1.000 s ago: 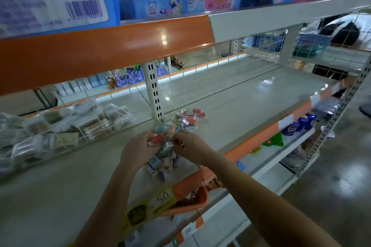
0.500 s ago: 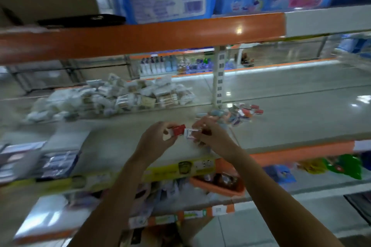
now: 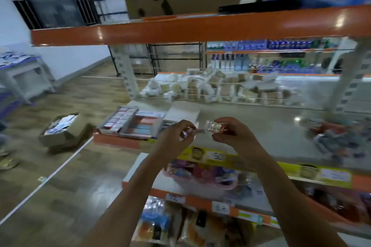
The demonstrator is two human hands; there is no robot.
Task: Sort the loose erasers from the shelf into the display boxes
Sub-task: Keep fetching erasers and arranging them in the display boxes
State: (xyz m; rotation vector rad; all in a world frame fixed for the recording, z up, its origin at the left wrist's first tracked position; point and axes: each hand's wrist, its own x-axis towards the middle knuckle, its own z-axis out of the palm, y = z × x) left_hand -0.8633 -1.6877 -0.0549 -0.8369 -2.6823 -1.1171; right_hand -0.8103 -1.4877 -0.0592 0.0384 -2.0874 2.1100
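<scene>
**Both hands hold erasers above the shelf front**

A wood-look floor (image 3: 66, 176) runs left of a store rack. Its grey shelf (image 3: 261, 132) carries display boxes (image 3: 130, 124) at the left end and a blurred pile of loose erasers (image 3: 339, 138) at the right. Between them, the right hand (image 3: 234, 136) pinches a wrapped eraser (image 3: 214, 127), long axis roughly level, pointing left. The left hand (image 3: 176, 138) curls round another small eraser, its lie unclear
</scene>
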